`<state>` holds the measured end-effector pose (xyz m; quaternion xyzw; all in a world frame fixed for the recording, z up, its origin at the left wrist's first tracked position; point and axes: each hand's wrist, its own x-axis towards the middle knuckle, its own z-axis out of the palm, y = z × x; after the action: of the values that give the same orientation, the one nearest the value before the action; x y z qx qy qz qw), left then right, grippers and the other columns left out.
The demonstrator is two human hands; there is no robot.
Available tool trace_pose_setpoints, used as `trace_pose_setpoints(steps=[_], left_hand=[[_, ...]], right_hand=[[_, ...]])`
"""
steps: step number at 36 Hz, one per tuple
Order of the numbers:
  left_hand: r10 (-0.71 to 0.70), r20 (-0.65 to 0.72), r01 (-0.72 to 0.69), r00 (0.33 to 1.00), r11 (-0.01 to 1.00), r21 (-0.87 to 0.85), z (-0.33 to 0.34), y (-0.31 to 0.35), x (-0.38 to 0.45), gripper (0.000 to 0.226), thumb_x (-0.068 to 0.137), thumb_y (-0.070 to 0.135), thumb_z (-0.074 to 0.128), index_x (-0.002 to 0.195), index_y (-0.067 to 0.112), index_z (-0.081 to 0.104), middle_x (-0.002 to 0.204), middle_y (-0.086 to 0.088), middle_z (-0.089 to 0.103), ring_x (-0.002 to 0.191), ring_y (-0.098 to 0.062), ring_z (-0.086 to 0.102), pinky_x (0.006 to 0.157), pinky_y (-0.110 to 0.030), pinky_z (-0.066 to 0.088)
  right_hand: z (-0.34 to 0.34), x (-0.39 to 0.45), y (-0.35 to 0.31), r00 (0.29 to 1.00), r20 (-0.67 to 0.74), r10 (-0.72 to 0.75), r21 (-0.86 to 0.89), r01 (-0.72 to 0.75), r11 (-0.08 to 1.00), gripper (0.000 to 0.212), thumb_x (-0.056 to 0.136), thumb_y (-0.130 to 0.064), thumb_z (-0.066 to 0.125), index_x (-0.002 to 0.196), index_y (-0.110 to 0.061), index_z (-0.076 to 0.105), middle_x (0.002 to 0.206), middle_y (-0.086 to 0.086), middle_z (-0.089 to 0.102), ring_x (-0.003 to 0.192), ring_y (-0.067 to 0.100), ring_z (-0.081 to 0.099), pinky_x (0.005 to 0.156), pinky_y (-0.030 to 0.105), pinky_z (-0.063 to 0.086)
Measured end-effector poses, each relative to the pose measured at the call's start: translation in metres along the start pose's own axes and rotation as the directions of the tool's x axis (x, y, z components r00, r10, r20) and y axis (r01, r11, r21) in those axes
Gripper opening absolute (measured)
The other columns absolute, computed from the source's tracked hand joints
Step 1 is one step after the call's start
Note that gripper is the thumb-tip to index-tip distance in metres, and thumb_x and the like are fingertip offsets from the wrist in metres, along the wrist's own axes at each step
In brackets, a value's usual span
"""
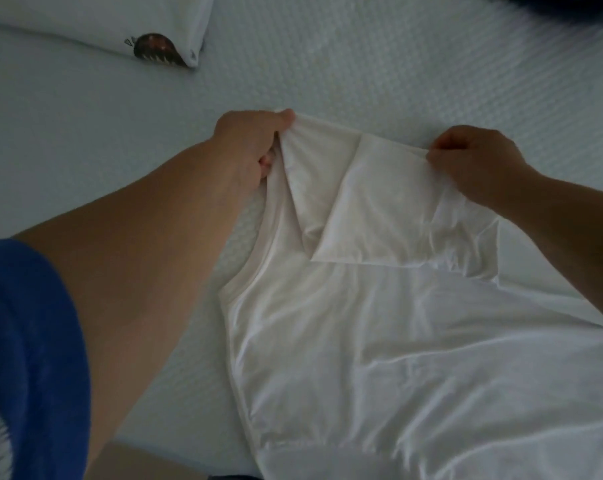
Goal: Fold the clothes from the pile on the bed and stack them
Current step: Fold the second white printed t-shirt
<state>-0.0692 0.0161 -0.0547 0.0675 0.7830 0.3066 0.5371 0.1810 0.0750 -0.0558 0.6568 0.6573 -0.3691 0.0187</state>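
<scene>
White garment (379,341) stretched between left hand (248,143) and right hand (473,161).

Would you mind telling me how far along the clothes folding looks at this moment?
Done: one folded white garment with a brown print lies at the bed's far left. In hand: the left hand and right hand each pinch a corner of a white shirt spread on the bed, turning a flap over it. Left: finishing this fold and stacking it. Dark fabric at the top right may be more clothes.
</scene>
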Motion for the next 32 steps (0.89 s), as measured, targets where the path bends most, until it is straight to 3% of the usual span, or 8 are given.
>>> trace_pose_setpoints(steps=[5, 9, 12, 16, 20, 24, 27, 32], left_hand=[[0.135, -0.079, -0.129, 0.988, 0.989, 0.073, 0.013, 0.006, -0.001, 0.026, 0.082, 0.025, 0.069, 0.063, 0.017, 0.054, 0.045, 0.004, 0.055, 0.032, -0.008, 0.045, 0.038, -0.018, 0.035], [0.556, -0.146, -0.414, 0.818, 0.746, 0.522, 0.018, -0.008, -0.01, 0.021, 0.075, 0.026, 0.061, 0.094, 0.018, 0.068, 0.094, -0.001, 0.07, 0.088, -0.018, 0.065, 0.073, -0.021, 0.044], [0.619, -0.239, -0.464, 0.748, 0.746, 0.478, 0.01, -0.031, -0.029, 0.04, 0.075, 0.025, 0.059, 0.114, 0.019, 0.053, 0.101, 0.007, 0.066, 0.096, -0.017, 0.061, 0.071, -0.018, 0.034], [0.766, 0.139, -0.638, 0.628, 0.404, 0.656, 0.002, -0.069, -0.047, 0.043, 0.076, 0.025, 0.058, 0.118, 0.016, 0.059, 0.118, -0.006, 0.063, 0.111, -0.027, 0.057, 0.09, -0.032, 0.038], [0.616, 0.372, -0.517, 0.695, 0.068, 0.853, -0.007, -0.096, -0.046, 0.05, 0.085, 0.041, 0.052, 0.134, 0.035, 0.047, 0.154, 0.005, 0.024, 0.143, -0.022, 0.014, 0.112, -0.047, 0.008], [0.617, 0.379, -0.52, 0.69, 0.059, 0.852, -0.015, -0.09, -0.052, 0.054, 0.084, 0.039, 0.053, 0.136, 0.03, 0.046, 0.154, -0.003, 0.026, 0.143, -0.026, 0.017, 0.111, -0.044, 0.015], [0.628, 0.357, -0.584, 0.692, 0.196, 0.788, -0.026, -0.091, -0.067, 0.048, 0.081, 0.028, 0.057, 0.129, 0.02, 0.055, 0.142, -0.01, 0.044, 0.133, -0.028, 0.035, 0.105, -0.036, 0.028], [0.502, 0.329, -0.525, 0.8, 0.318, 0.79, -0.054, -0.136, -0.123, 0.033, 0.082, 0.025, 0.059, 0.114, 0.017, 0.065, 0.117, -0.013, 0.057, 0.111, -0.032, 0.049, 0.093, -0.034, 0.037]], right_hand=[[0.014, -0.001, -0.008, 0.981, -0.125, -0.149, -0.279, 0.109, 0.954, 0.013, 0.091, -0.027, 0.047, 0.095, -0.018, 0.056, 0.09, 0.002, 0.056, 0.087, 0.024, 0.051, 0.075, 0.033, 0.039], [0.026, -0.025, -0.01, 0.889, -0.318, -0.329, -0.295, 0.237, 0.926, 0.034, 0.088, -0.026, 0.048, 0.119, -0.011, 0.055, 0.12, 0.014, 0.053, 0.115, 0.033, 0.043, 0.096, 0.038, 0.028], [0.04, -0.051, -0.006, 0.856, -0.196, -0.479, -0.366, 0.389, 0.845, 0.042, 0.085, -0.03, 0.051, 0.121, -0.01, 0.057, 0.126, 0.013, 0.054, 0.12, 0.032, 0.044, 0.099, 0.038, 0.025], [0.052, -0.063, 0.005, 0.894, 0.082, -0.441, -0.452, 0.428, 0.782, 0.051, 0.093, -0.033, 0.049, 0.14, -0.016, 0.042, 0.15, 0.008, 0.033, 0.141, 0.026, 0.023, 0.112, 0.039, 0.01], [0.049, -0.069, 0.004, 0.908, 0.079, -0.412, -0.469, 0.398, 0.788, 0.055, 0.094, -0.034, 0.047, 0.144, -0.016, 0.034, 0.153, 0.006, 0.027, 0.144, 0.025, 0.012, 0.114, 0.042, 0.001], [0.054, -0.115, 0.007, 0.932, -0.073, -0.355, -0.357, 0.308, 0.882, 0.047, 0.089, -0.028, 0.057, 0.132, -0.011, 0.049, 0.14, 0.01, 0.046, 0.138, 0.028, 0.029, 0.111, 0.042, 0.016], [0.066, -0.172, 0.021, 0.963, -0.139, -0.231, -0.244, 0.193, 0.95, 0.041, 0.084, -0.023, 0.063, 0.122, -0.01, 0.057, 0.127, 0.012, 0.054, 0.125, 0.031, 0.041, 0.103, 0.042, 0.026], [0.087, -0.267, 0.055, 0.998, -0.043, 0.051, -0.179, -0.058, 0.982, 0.043, 0.085, -0.019, 0.062, 0.126, -0.01, 0.055, 0.133, 0.011, 0.051, 0.128, 0.03, 0.038, 0.105, 0.041, 0.026]])
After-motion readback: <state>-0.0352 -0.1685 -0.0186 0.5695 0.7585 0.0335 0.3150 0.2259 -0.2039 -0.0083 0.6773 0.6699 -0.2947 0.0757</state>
